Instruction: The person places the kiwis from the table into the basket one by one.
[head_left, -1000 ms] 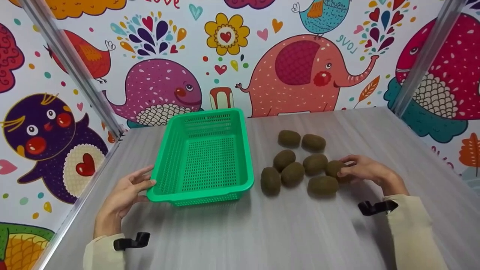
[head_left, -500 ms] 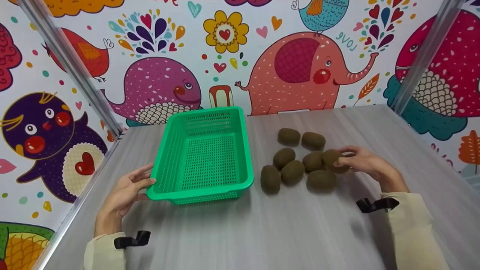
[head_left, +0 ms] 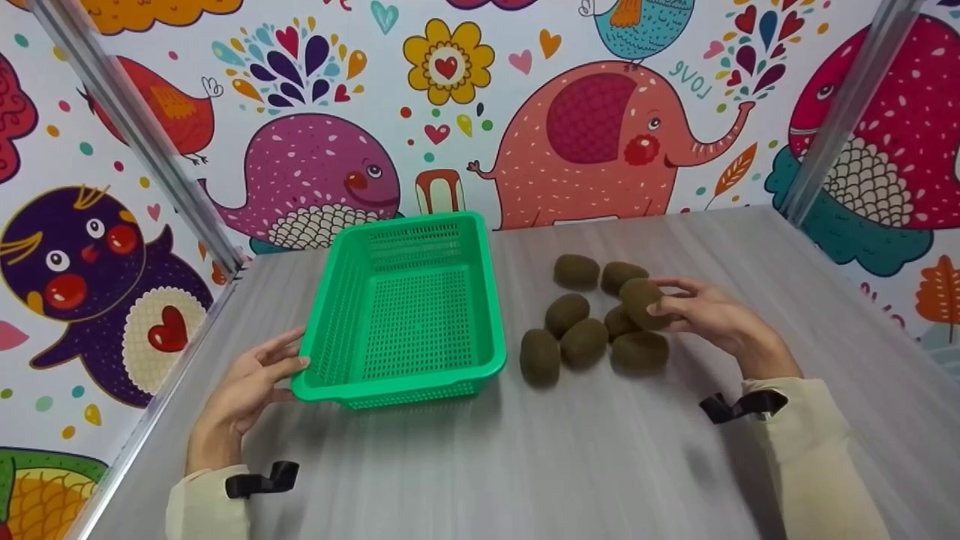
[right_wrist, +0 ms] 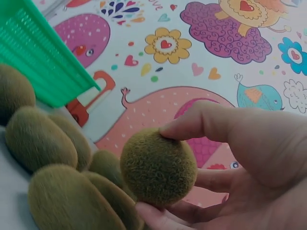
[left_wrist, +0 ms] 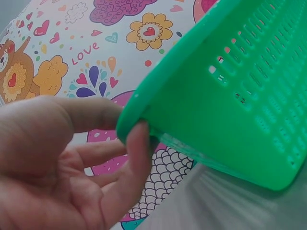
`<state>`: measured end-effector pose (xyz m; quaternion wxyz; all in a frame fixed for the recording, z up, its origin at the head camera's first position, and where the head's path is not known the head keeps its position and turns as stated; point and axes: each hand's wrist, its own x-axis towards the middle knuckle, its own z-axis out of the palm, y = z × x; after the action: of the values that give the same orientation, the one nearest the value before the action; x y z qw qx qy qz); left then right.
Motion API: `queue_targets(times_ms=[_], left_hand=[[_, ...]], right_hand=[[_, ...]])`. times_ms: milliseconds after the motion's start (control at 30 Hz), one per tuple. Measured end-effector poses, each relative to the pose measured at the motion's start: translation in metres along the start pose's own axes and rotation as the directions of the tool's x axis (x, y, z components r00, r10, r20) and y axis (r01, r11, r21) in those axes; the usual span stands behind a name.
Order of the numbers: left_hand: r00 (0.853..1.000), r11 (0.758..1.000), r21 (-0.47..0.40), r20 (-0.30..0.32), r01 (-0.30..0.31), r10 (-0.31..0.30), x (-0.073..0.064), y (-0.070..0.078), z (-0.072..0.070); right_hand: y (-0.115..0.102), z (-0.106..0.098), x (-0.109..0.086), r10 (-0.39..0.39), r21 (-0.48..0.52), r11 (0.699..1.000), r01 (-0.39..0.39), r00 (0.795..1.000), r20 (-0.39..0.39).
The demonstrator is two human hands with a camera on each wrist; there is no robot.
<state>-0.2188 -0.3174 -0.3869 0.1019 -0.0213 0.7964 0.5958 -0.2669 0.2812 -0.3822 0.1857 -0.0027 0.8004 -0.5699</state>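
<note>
My right hand (head_left: 709,319) pinches a brown fuzzy kiwi (head_left: 643,304) between thumb and fingers, held up over the other kiwis. The right wrist view shows that held kiwi (right_wrist: 158,167) end-on, with the thumb on top and fingertips below. Several more kiwis (head_left: 585,343) lie in a loose group on the table, one partly hidden behind the held one. At the left, my left hand (head_left: 251,382) pinches the near left corner of a green plastic basket (head_left: 491,367), thumb on the rim. In the left wrist view, thumb and fingers grip the basket's rim (left_wrist: 158,72) from both sides.
The grey wood-grain table (head_left: 585,465) bears the basket at left and the kiwis to its right. Behind stands a wall (head_left: 450,176) with printed cartoon animals. Metal posts (head_left: 142,135) rise at the corners.
My right hand has lifted one kiwi from the right side of the group and moved it left and up over the others. The left hand and basket stay in place.
</note>
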Motion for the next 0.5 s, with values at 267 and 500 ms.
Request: queue_targets(times_ms=[267,500], left_hand=[[1.000,1.000,-0.005,-0.001,0.009,-0.009,-0.001,0.001,0.000],[1.000,1.000,-0.019,0.001,-0.007,0.007,-0.001,-0.001,0.000]], right_hand=[[-0.012,0.016,0.013,-0.062,0.118,0.991,0.059,0.998,0.019],[-0.034,0.030,0.027,-0.077,0.168,0.983,0.068,0.996,0.046]])
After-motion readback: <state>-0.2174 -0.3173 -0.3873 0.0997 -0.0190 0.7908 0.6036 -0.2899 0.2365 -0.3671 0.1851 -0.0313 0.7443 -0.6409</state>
